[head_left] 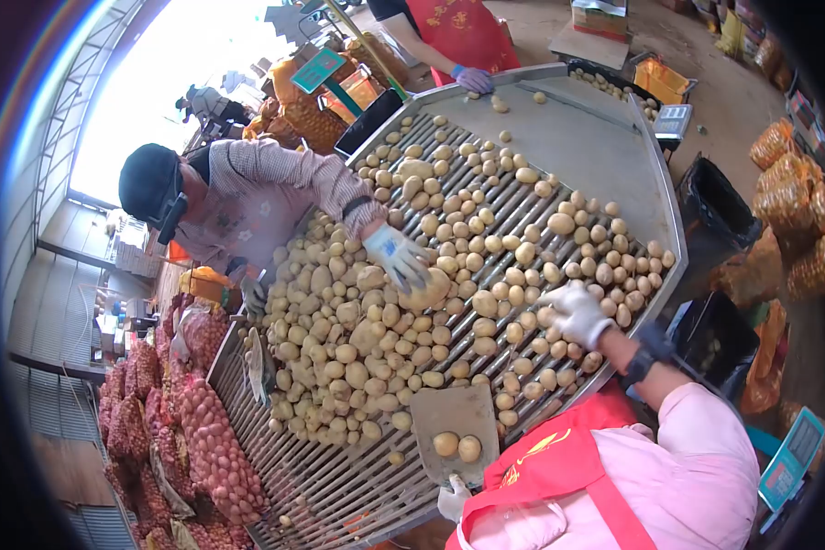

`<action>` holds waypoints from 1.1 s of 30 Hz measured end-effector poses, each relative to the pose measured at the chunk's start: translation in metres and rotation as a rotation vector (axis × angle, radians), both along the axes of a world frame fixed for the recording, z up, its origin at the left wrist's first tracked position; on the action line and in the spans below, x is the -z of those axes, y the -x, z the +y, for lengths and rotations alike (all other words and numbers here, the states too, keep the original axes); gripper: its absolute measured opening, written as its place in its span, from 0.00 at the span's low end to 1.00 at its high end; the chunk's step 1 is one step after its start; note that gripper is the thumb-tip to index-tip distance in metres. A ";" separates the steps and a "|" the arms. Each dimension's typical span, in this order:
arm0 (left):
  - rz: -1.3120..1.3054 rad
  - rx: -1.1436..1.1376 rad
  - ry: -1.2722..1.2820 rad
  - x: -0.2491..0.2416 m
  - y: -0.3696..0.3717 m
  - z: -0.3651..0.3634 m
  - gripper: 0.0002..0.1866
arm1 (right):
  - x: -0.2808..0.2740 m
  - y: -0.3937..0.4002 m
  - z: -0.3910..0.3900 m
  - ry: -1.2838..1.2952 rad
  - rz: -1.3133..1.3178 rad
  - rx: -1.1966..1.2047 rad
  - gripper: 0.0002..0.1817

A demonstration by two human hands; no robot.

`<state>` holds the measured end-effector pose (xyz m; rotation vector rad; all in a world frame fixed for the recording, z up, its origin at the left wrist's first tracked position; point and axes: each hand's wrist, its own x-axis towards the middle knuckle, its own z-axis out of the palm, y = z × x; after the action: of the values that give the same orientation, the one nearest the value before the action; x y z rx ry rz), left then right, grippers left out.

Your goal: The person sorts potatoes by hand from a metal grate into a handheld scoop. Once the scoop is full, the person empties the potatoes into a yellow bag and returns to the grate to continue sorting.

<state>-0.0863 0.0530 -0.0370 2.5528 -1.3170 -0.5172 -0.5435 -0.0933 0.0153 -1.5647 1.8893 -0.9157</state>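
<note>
My left hand (453,499), in a white glove, is closed at the lower end of a grey scoop (454,410); its grip is partly hidden. Two potatoes (456,446) lie in the scoop. My right hand (577,314), also white-gloved, reaches over the slatted sorting table (339,490) with fingers stretched out above potatoes (605,273). A fingertip is close to one potato; whether it touches cannot be made out. A large heap of potatoes (339,339) covers the slats left of the scoop.
Across the table, a co-worker's gloved hand (400,259) rests on the heap. Another person's gloved hand (473,79) is at the far metal rim. Red mesh sacks (215,449) are stacked at left. A black bin (717,206) and a scale display (791,458) stand at right.
</note>
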 end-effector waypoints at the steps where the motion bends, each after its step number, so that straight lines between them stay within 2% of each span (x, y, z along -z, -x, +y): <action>1: 0.004 -0.006 -0.001 0.000 0.001 0.001 0.22 | 0.001 -0.014 -0.008 -0.017 0.269 -0.172 0.24; 3: 0.006 -0.015 -0.005 -0.001 0.002 0.002 0.22 | -0.007 -0.035 -0.005 -0.050 0.499 -0.297 0.30; 4: 0.000 -0.020 -0.003 -0.001 0.002 0.002 0.22 | 0.004 -0.037 -0.003 -0.077 0.473 -0.335 0.29; 5: -0.002 -0.022 -0.003 -0.001 0.002 -0.001 0.21 | 0.011 -0.032 0.006 0.066 0.532 -0.312 0.27; 7: 0.000 -0.029 -0.004 -0.001 0.004 -0.001 0.21 | 0.015 -0.017 0.013 0.129 0.437 -0.279 0.22; 9: -0.004 -0.033 -0.005 0.000 0.004 -0.001 0.21 | 0.005 0.002 0.015 0.008 0.419 -0.290 0.14; 11: -0.006 -0.035 -0.007 0.000 0.006 -0.002 0.21 | 0.022 0.023 0.004 -0.074 0.166 -0.194 0.14; 12: -0.007 -0.033 -0.005 0.000 0.007 -0.005 0.21 | 0.021 0.035 -0.007 0.143 0.265 -0.077 0.13; 15: -0.015 -0.031 -0.003 0.001 0.006 -0.005 0.20 | 0.011 0.067 -0.062 0.208 0.526 0.231 0.15; 16: -0.021 -0.027 0.000 0.003 0.006 -0.004 0.20 | 0.009 0.077 -0.077 0.117 0.609 0.271 0.16; 17: -0.023 -0.023 0.000 0.004 0.005 -0.003 0.20 | 0.011 0.084 -0.093 0.015 0.760 0.289 0.18; 19: -0.024 -0.021 -0.007 0.004 0.004 0.001 0.20 | 0.064 0.111 -0.116 0.066 0.842 0.228 0.21; 21: -0.022 -0.040 -0.031 -0.006 0.007 0.000 0.21 | 0.087 0.124 -0.129 -0.024 0.784 0.146 0.22; 22: -0.016 -0.057 -0.054 -0.015 0.013 -0.003 0.23 | 0.044 0.115 -0.129 -0.162 0.649 0.085 0.22; 23: -0.011 -0.074 -0.082 -0.024 0.020 -0.007 0.24 | 0.033 0.111 -0.127 -0.141 0.360 0.102 0.22; 25: -0.033 -0.072 -0.041 -0.029 0.028 -0.010 0.24 | 0.031 0.096 -0.124 -0.160 -0.766 0.232 0.21; 26: -0.043 -0.071 -0.023 -0.032 0.030 -0.009 0.24 | 0.018 0.094 -0.114 -0.221 -1.302 0.176 0.21; 27: -0.044 -0.059 -0.024 -0.033 0.031 -0.009 0.24 | 0.019 0.087 -0.106 -0.144 -1.567 0.069 0.22; 29: -0.048 -0.032 -0.023 -0.033 0.030 -0.010 0.24 | 0.021 0.068 -0.087 -0.098 -1.581 0.033 0.26; 31: -0.104 -0.027 -0.076 -0.031 0.030 -0.012 0.25 | 0.003 0.057 -0.092 -0.310 -1.867 -0.024 0.28; 33: -0.200 -0.009 -0.165 -0.038 0.032 -0.014 0.26 | 0.010 0.040 -0.088 -0.345 -1.908 -0.015 0.31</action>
<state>-0.1186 0.0387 0.0006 2.8072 -1.3788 -0.3920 -0.5838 -0.1816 0.0049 -0.0406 0.4946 -1.1925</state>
